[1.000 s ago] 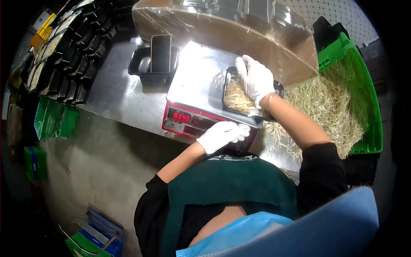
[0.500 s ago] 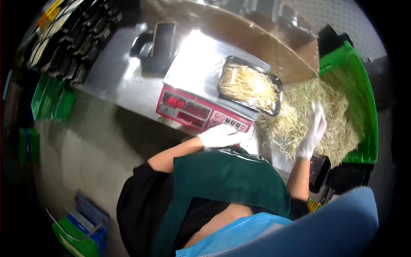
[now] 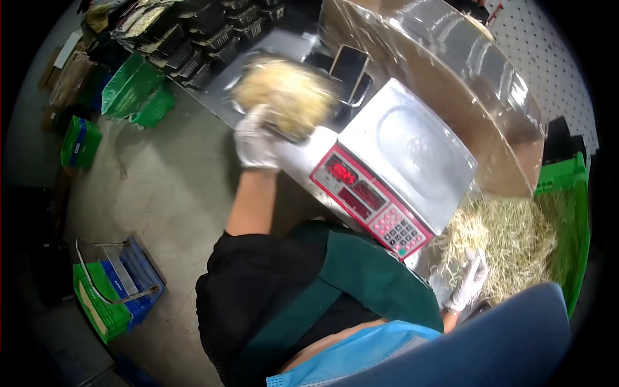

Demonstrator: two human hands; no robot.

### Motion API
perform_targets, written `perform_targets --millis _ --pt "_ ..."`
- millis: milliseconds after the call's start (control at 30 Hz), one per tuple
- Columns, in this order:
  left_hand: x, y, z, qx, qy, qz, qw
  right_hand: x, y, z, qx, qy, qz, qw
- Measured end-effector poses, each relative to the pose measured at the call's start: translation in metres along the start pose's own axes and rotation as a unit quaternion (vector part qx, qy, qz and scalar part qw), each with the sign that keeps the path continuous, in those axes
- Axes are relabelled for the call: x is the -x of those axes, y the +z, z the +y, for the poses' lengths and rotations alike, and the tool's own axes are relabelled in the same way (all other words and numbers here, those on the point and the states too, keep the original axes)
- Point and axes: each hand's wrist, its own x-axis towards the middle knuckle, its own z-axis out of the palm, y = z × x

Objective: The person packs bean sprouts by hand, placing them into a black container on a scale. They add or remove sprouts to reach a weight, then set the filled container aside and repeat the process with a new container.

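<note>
My gloved left hand (image 3: 256, 140) grips the near side of a black tray filled with pale sprouts (image 3: 284, 93), blurred by motion, over the metal table left of the scale. The digital scale (image 3: 412, 151) has a bare metal pan and a red front panel with lit digits. On the right, my gloved right hand (image 3: 474, 277) lies at the near edge of the loose sprout pile (image 3: 509, 238); its fingers are partly apart, and nothing shows in them.
Black trays (image 3: 219, 32) stand stacked at the back left. A phone (image 3: 349, 64) lies behind the scale. A plastic-lined cardboard box (image 3: 451, 84) stands behind, a green crate (image 3: 567, 213) at right. Green baskets (image 3: 132, 87) and a blue-green carrier (image 3: 119, 284) are on the left.
The sprout tray has left the scale pan and moved left, now in my left hand. My right hand is lower on the pile. The view has shifted, and the display digits differ.
</note>
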Motion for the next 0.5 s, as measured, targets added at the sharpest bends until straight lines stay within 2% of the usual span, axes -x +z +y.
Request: perform_targets --millis 67,167,267,300,333,367,400,467,500 --pt "-0.074 -0.054 0.028 -0.06 0.067 0.092 0.992 0.002 0.011 0.008 -0.03 0.03 -0.011 0.999" --pt "-0.152 -0.071 0.034 -0.16 0.116 0.078 0.977 -0.004 0.022 0.022 0.002 0.029 -0.034 0.999" --pt "-0.208 -0.041 0.01 -0.287 0.159 0.059 0.943 -0.013 0.031 0.032 0.067 -0.025 -0.04 0.997" --pt "-0.235 -0.035 -0.011 -0.29 0.22 0.006 0.932 -0.012 0.038 0.029 0.063 -0.037 -0.037 0.997" --pt "-0.271 -0.034 -0.03 -0.394 0.287 0.005 0.873 -0.011 0.042 0.027 0.065 -0.042 -0.034 0.996" --pt "-0.265 -0.004 -0.033 -0.379 0.189 0.009 0.906 -0.01 0.045 0.026 0.056 -0.03 -0.037 0.997" --pt "-0.302 0.0 -0.053 -0.428 0.146 0.034 0.891 -0.009 0.05 0.025 0.045 -0.019 -0.038 0.998" --pt "-0.357 0.003 -0.094 -0.317 0.032 0.079 0.945 0.002 0.066 0.01 0.042 -0.002 -0.013 0.999" --pt "-0.364 0.018 -0.1 -0.316 0.018 0.136 0.939 0.007 0.07 0.004 0.077 -0.006 -0.003 0.997"
